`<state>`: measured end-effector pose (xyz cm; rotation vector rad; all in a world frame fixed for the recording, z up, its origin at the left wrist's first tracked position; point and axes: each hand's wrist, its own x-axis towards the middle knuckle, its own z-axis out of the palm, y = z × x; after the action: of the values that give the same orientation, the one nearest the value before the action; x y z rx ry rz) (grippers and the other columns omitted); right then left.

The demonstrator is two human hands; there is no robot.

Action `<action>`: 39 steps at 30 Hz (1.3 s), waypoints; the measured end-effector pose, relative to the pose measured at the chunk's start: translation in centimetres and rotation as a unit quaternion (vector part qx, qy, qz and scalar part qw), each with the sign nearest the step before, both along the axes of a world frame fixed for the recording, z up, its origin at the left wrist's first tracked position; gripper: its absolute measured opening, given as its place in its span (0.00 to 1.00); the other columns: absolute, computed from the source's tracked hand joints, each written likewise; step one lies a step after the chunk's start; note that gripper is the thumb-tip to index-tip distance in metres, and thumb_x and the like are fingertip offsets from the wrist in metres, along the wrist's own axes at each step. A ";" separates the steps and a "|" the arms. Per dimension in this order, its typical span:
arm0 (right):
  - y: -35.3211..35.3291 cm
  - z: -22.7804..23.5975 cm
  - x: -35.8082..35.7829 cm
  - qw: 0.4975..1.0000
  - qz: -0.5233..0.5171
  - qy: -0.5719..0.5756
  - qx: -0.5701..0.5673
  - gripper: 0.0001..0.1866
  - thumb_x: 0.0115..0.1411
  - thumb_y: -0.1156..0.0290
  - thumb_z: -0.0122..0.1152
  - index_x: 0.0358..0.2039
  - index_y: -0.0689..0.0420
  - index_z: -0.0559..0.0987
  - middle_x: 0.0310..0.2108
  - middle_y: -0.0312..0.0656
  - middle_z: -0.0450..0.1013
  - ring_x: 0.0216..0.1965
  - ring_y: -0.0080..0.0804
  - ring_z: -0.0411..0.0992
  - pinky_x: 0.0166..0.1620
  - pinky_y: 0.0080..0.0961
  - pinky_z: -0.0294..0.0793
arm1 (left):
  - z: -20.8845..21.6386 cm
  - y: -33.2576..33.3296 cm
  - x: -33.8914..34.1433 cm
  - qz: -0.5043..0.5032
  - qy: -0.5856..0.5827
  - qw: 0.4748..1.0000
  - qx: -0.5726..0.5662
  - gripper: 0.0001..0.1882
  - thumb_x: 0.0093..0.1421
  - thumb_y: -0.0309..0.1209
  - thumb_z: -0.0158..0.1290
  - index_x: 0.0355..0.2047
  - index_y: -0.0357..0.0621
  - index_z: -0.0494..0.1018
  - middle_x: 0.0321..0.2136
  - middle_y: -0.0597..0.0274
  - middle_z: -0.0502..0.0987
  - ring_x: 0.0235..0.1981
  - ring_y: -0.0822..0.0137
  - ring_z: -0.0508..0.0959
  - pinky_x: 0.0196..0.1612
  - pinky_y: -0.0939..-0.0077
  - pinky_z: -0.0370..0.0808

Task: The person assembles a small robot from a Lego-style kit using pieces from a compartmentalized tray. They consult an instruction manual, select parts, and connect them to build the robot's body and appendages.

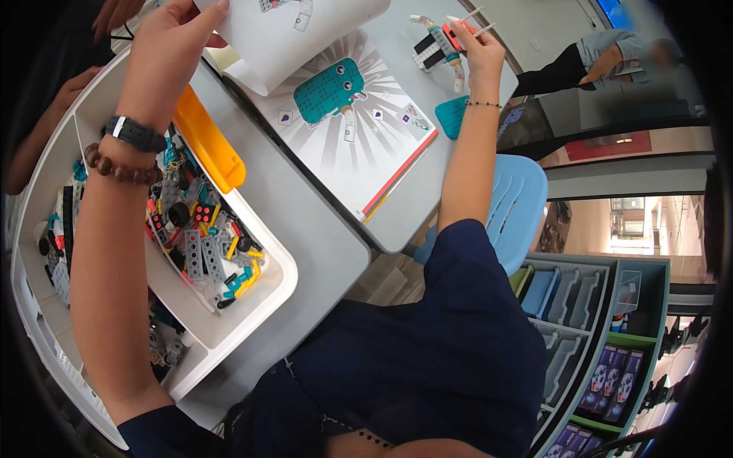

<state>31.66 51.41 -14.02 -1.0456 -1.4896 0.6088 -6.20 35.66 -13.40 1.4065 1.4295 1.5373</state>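
1. Nearest is the person's dark blue shirt [427, 366]. The left forearm reaches across the white tray [284, 276], apparently because the book lies beyond it.
2. The left hand [174, 46], far left, has its thumb and fingers closed on the edge of a page [343, 19]; some fingertips are hidden. The page curls upward, probably held this way so that the sheet beneath stays in view.
3. The book [343, 179] lies flat on the grey table, between the two hands, where both arms leave its picture of a teal figure uncovered.
4. The right hand [481, 57], far right, pinches the brick toy [441, 40] by a coral-red part, its grip narrow. Holding one end seems to leave most of the toy visible; two pale rods jut past the fingers. I cannot tell whether it touches the table.
5. A teal plate [450, 118] lies on the table beside the right wrist.
6. Loose bricks [200, 229] fill the tray's compartments, whose walls likely stop them scattering. A yellow bin [206, 145] sits along the tray's right side.
7. Another person's hand [75, 85] is at the tray's far left.
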 end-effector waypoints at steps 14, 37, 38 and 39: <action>0.2 0.1 0.0 0.999 0.029 0.002 -0.012 0.17 0.46 0.68 0.67 0.33 0.68 0.78 0.26 0.40 0.75 0.25 0.19 0.71 0.31 0.14 0.70 | 0.3 -0.1 -0.2 0.036 0.110 0.993 -0.021 0.17 0.55 0.37 0.52 0.35 0.33 0.73 0.26 0.64 0.75 0.26 0.76 0.74 0.31 0.84 0.69; -0.3 0.7 0.2 0.999 0.013 -0.017 -0.050 0.17 0.48 0.66 0.66 0.35 0.64 0.78 0.28 0.37 0.75 0.27 0.18 0.71 0.32 0.15 0.69 | 0.3 -0.2 1.0 -0.017 0.028 0.998 0.045 0.16 0.54 0.36 0.52 0.36 0.34 0.73 0.26 0.63 0.76 0.24 0.75 0.74 0.30 0.84 0.68; -0.4 0.6 0.3 0.998 0.017 -0.016 -0.053 0.17 0.48 0.66 0.66 0.36 0.63 0.78 0.28 0.37 0.75 0.27 0.18 0.71 0.32 0.14 0.69 | 0.5 -0.4 1.4 -0.025 0.048 0.997 0.046 0.16 0.54 0.36 0.52 0.35 0.35 0.73 0.26 0.63 0.76 0.24 0.76 0.74 0.29 0.84 0.68; -0.1 0.7 0.2 0.998 0.020 -0.014 -0.060 0.17 0.48 0.66 0.66 0.36 0.63 0.78 0.28 0.37 0.75 0.27 0.18 0.71 0.32 0.14 0.69 | 0.8 -0.7 1.8 -0.028 0.068 0.996 0.049 0.15 0.54 0.36 0.52 0.35 0.35 0.73 0.25 0.63 0.76 0.24 0.76 0.74 0.29 0.83 0.68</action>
<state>31.86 51.32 -13.28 -1.1221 -1.5170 0.7215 -4.44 34.95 -12.60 1.6242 1.3970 1.5178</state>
